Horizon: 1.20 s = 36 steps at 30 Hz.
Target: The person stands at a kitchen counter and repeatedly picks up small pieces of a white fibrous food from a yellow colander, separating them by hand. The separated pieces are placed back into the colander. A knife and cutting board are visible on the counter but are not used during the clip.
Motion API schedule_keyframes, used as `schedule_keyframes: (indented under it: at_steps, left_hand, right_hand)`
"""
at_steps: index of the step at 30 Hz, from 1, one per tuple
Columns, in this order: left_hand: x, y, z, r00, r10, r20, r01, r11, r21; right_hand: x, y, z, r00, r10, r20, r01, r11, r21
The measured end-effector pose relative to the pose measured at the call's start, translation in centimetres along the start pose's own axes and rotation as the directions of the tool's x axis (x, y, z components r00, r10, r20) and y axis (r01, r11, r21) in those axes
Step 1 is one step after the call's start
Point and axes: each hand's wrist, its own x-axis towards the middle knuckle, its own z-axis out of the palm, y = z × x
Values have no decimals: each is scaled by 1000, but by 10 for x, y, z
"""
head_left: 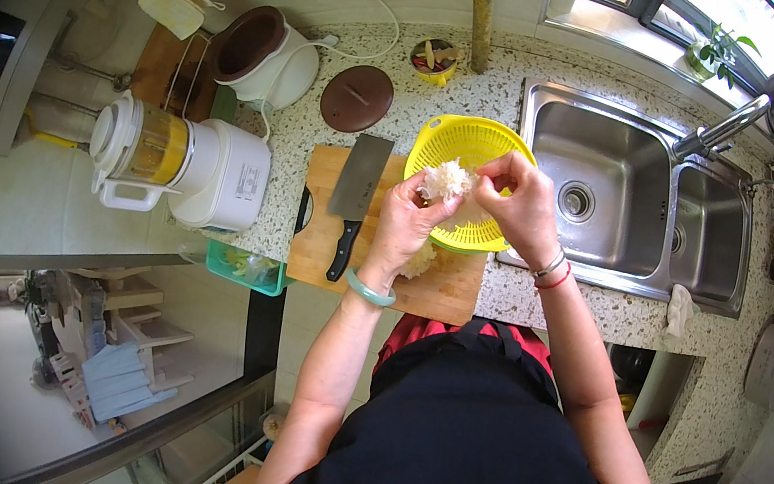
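Speckled stone counter (pixel 493 87) fills the middle band of the frame, and it is the biggest thing I look down on. Set into it at centre right is a steel double sink (pixel 644 151), its tap toward the upper right. Left of centre stands a white soy-milk machine (pixel 187 165) with a yellowish jug, and above it a white cooker pot (pixel 265 55) with its brown lid (pixel 356 97) lying apart on the counter. In the centre lies a wooden cutting board (pixel 445 292), a cleaver (pixel 356 192) flat on its left part. A yellow colander (pixel 468 143) sits on the board's upper right corner, touching the sink's edge.

Over the colander I have both hands up. My left hand (pixel 406 220), jade bangle at the wrist, and my right hand (pixel 520 202) each have their fingers pinched onto a pale, frilly clump of white fungus (pixel 445 180), held between them just above the colander's rim. A few more pale bits (pixel 419 262) rest on the board below my left wrist.

I judge this as the tearing step: the clump is being pulled into pieces over the colander. The next move, I think, calls for a firm pinch on both sides and a pull apart, keeping the pieces over the bowl.
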Motion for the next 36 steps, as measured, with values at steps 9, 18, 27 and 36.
schedule_keyframes:
  at_steps: [9, 18, 27, 36]
  left_hand:
    - [-2, 10, -1, 987, -41, 153, 91, 938, -334]
    - [-1, 2, -11, 973, -36, 227, 113, 936, -334]
    - [-1, 3, -10, 979, -16, 204, 94, 920, -381]
    - [-1, 6, -8, 988, -17, 151, 58, 962, -268]
  right_hand:
    - [12, 16, -12, 998, -58, -35, 58, 998, -11]
    - [12, 15, -15, 984, 63, 164, -94, 976, 194]
    - [10, -10, -20, 960, -59, 273, 72, 997, -39]
    - [8, -22, -16, 911, -382, 158, 404, 903, -146]
